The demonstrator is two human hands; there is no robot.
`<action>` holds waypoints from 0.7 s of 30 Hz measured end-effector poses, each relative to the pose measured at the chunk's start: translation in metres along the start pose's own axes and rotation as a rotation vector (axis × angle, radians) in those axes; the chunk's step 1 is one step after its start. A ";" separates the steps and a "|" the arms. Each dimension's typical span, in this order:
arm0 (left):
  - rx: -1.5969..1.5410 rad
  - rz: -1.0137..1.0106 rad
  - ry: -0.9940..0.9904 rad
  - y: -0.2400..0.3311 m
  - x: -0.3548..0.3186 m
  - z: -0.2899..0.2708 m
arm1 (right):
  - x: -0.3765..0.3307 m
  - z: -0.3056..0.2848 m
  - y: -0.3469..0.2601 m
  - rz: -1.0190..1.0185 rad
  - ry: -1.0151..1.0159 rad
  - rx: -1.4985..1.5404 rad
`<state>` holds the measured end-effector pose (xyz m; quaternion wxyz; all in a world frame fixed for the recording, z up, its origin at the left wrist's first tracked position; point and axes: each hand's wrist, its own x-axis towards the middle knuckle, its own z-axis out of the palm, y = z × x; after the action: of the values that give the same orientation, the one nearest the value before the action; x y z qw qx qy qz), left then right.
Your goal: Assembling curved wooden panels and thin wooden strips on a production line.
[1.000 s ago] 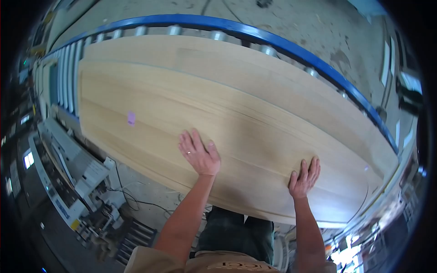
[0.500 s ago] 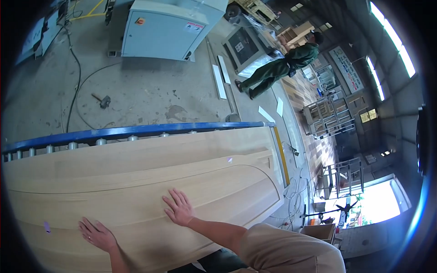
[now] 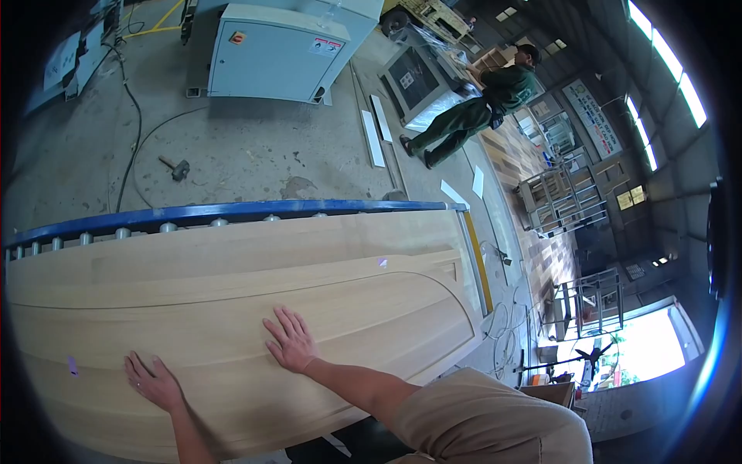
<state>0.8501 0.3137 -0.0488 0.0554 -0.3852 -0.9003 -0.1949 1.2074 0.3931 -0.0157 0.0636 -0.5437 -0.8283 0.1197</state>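
Note:
A large pale wooden door panel (image 3: 224, 379) with a curved groove and raised moulding lies flat in front of me. My left hand (image 3: 154, 384) rests palm down near its left part, fingers spread, a ring on one finger. Further right and a little farther away, my right hand (image 3: 292, 342) lies flat on the same panel with its fingers apart. Neither hand grips anything. One small purple mark (image 3: 73, 366) shows left of my left hand, and another purple mark (image 3: 382, 263) sits near the panel's far right edge.
Along the far side runs a roller conveyor's blue rail (image 3: 263, 208). A hammer (image 3: 177, 168) and cables (image 3: 136, 139) lie on the floor beyond. A light-blue machine cabinet (image 3: 270, 58) stands farther back. At the upper right, a co-worker in dark green (image 3: 464, 127) stands beside a wrapped machine (image 3: 421, 81).
The whole view has shifted slightly. Both hands stay flat on about the same parts of the panel. The co-worker's upper body and arms have moved a little.

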 end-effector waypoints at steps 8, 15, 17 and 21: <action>-0.346 -0.045 0.029 -0.029 -0.016 -0.001 | -0.013 0.010 -0.006 -0.038 0.027 -0.002; -0.778 -0.320 0.274 0.011 -0.104 -0.039 | -0.006 0.068 0.047 -0.205 0.363 -0.091; -0.827 -0.478 0.233 0.033 -0.150 -0.098 | -0.001 0.053 0.026 -0.230 0.254 -0.234; -0.687 -0.771 0.238 0.026 -0.273 -0.126 | -0.019 0.053 -0.006 -0.235 0.136 -0.152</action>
<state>1.0530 0.0970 0.0064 -0.0479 0.0025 -0.8483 -0.5274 1.1974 0.3669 -0.0648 0.0917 -0.4533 -0.8866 0.0115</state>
